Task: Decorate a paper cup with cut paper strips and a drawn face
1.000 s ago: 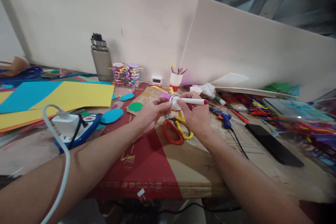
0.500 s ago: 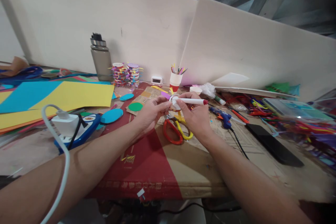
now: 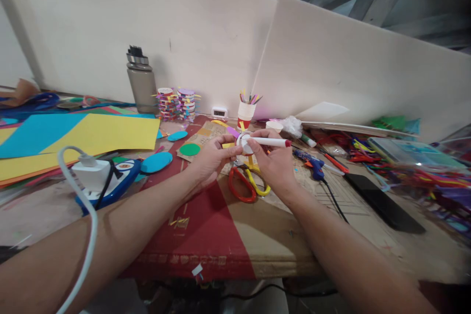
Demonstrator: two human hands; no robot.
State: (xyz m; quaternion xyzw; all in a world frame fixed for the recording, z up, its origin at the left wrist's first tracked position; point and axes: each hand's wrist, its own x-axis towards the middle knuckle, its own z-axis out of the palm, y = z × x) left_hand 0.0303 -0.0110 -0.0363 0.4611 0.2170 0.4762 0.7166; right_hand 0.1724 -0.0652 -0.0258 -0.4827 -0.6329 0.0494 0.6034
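Between the fingers of my left hand [image 3: 210,159] is a small round white paper piece [image 3: 246,143], with a purple strip and yellow strips sticking out from its edge. My right hand [image 3: 275,164] grips a white marker [image 3: 270,142] with a red end pointing right. The marker's other end lies against the round piece; whether its tip touches is too small to tell. Below the hands, scissors [image 3: 241,185] with one red and one yellow handle lie on the cardboard, their blades partly hidden. A green paper circle [image 3: 190,149] lies left of my left hand.
Behind stand a paper cup of pencils [image 3: 246,114], a small clock [image 3: 220,113], two stacks of decorated discs [image 3: 186,105] and a bottle [image 3: 142,81]. A blue glue gun [image 3: 315,168] and black phone [image 3: 384,203] lie right. Coloured sheets [image 3: 103,132] and a corded power strip [image 3: 110,184] lie left.
The round piece has turned or shifted very slightly in my fingers. Both hands otherwise stay in almost the same place.
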